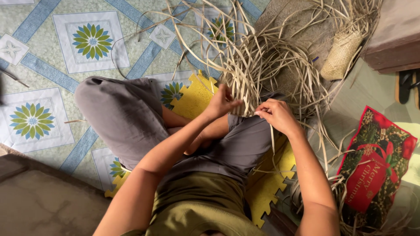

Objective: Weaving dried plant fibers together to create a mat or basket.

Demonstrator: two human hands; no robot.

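I sit cross-legged on a yellow foam mat [194, 96]. A half-woven piece of pale dry leaf strips [245, 94] rests on my right knee, with many loose strips [262, 57] fanning away from it. My left hand [222, 102] pinches strips at the left edge of the woven part. On its right edge, my right hand [276, 114] grips other strips with bent fingers. The two hands are a few centimetres apart.
A small finished woven pouch [342, 54] lies at the upper right among more strips. A red and green printed bag [376, 166] lies to my right. Dark sandals [407, 86] stand at the right edge. The floor is patterned blue and white [89, 41].
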